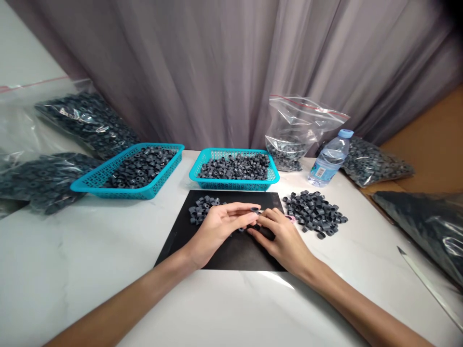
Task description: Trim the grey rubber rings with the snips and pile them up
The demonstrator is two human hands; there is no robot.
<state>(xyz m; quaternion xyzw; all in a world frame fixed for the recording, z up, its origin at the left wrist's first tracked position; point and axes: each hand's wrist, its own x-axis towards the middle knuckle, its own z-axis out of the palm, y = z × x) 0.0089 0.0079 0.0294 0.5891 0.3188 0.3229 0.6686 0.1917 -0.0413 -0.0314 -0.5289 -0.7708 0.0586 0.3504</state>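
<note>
My left hand [219, 225] is closed, pinching a small dark grey plastic ring [255, 210] between thumb and fingertips above the black mat [231, 255]. Close against it, my right hand [284, 236] has its fingers bent inward, with another dark ring [256, 227] at its thumb and fingertips. Fingers hide part of both pieces. A heap of similar grey rings [202, 210] lies on the mat beyond my left hand. Past my right hand, a larger pile of rings [316, 212] spreads over the white table. Something pink [290, 219] pokes out beside my right knuckles, mostly hidden.
Two turquoise baskets, one at left [152, 193] and one in the middle [235, 184], hold many rings. Bags of rings stand at left [87, 120] and behind [289, 144]. A water bottle [329, 159] is at right, near a pointed metal strip [427, 284].
</note>
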